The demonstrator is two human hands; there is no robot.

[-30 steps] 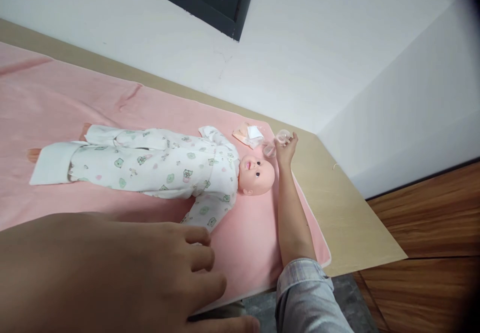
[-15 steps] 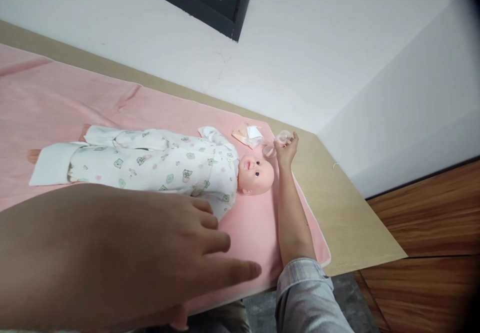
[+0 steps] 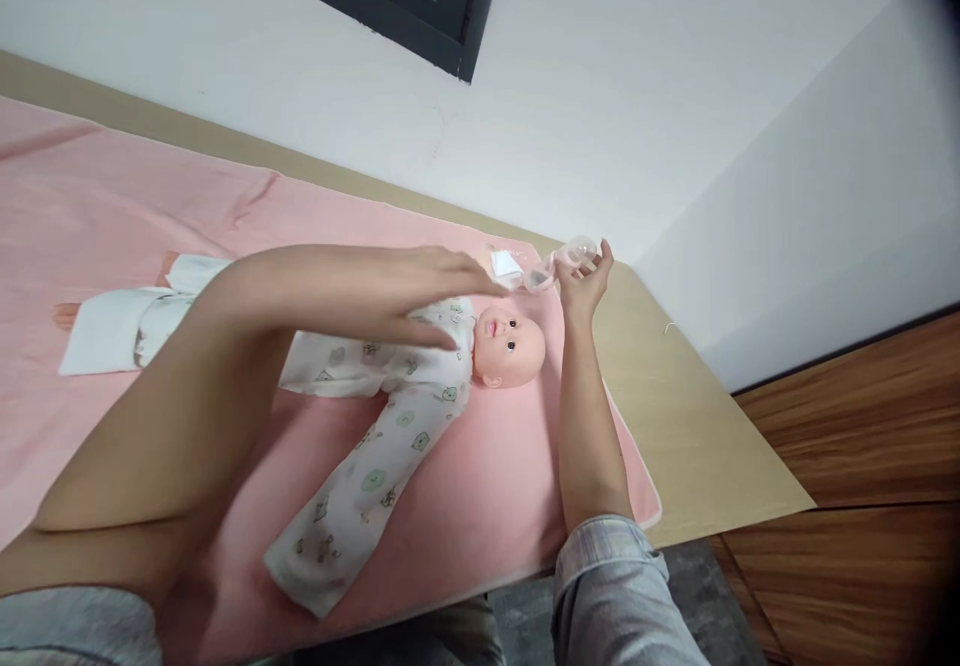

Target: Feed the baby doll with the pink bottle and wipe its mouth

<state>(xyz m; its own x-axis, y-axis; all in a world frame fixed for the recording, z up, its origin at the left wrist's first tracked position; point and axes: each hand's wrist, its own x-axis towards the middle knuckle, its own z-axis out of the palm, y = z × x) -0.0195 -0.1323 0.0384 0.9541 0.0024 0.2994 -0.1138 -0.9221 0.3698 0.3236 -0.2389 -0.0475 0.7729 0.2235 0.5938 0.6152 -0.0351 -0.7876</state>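
Observation:
A baby doll (image 3: pixel 510 348) in a white printed outfit lies on its back on a pink blanket (image 3: pixel 495 476), head to the right. My left hand (image 3: pixel 405 291) reaches over its chest, fingers stretched out and holding nothing. Just past the fingertips lies a small packet with a white label (image 3: pixel 507 266), partly hidden by that hand. Above the doll's head, my right hand (image 3: pixel 585 286) has its fingers closed around a clear, narrow-waisted plastic bottle (image 3: pixel 579 250), which looks like a baby bottle. The bottle is tilted, one end pointing toward the packet.
Beneath the blanket is a wooden table (image 3: pixel 697 446), its bare edge showing at right and back. A white wall (image 3: pixel 585 96) with a dark window frame (image 3: pixel 450 36) rises behind. Wood-grain panels (image 3: pixel 862 446) stand at right. The doll's near sleeve (image 3: pixel 360 506) spreads toward the front edge.
My left hand has swung from the near front up and across the doll toward the packet, uncovering the near sleeve. My right hand has shifted slightly up and right with the bottle.

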